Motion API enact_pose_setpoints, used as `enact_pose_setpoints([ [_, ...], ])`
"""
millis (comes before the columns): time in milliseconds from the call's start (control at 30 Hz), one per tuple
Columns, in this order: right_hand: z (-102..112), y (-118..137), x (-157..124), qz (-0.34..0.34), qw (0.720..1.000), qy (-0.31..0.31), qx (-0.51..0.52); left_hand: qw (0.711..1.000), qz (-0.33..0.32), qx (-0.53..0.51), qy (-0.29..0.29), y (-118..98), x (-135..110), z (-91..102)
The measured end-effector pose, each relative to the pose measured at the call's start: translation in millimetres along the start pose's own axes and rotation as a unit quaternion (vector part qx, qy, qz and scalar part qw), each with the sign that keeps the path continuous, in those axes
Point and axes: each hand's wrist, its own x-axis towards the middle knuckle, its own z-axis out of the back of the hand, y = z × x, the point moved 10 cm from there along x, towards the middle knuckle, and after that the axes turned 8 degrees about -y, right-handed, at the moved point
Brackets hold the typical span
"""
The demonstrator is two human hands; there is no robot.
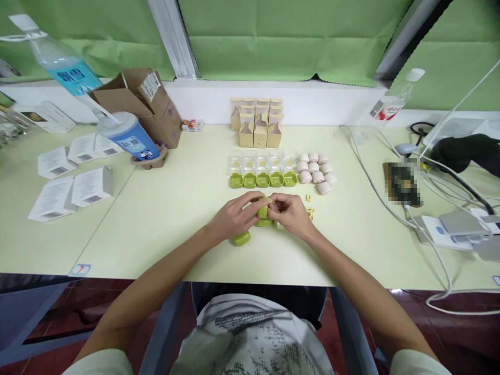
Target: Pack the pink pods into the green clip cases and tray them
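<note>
Printed shirt (253, 338) nearest; beyond, green piece (263, 209) between both hands (234, 216) (289, 212).

Lime-green shells (263, 180) on a pale yellow-green tabletop (167, 234)

The held piece (263, 211) matches that lime green; the clear cups (250, 163) show yellow centres; the round pieces (313, 167) are pale pink; the small loops (308, 198) are yellow; the small boxes (260, 136) are plain beige; the carton (167, 127) is brown with a white label (150, 86); the tub (135, 140) is blue and white; one bottle label (74, 78) is turquoise; the curtains (297, 57) are leaf green; the shirt (253, 336) is white with dark grey print; the floor (50, 323) is dark red
</note>
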Motion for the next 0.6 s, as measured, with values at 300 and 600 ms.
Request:
enact_pose_setpoints([
  [300,13.5,4.0,5.7,0.006,0.999,-0.037,-0.018,0.999,0.051,0.006,-0.013,10.0,8.0,13.5],
  [600,136.7,4.2,9.1,0.012,0.96,-0.008,-0.279,0.913,0.364,-0.039,0.181,98.4,-44.9,4.0],
])
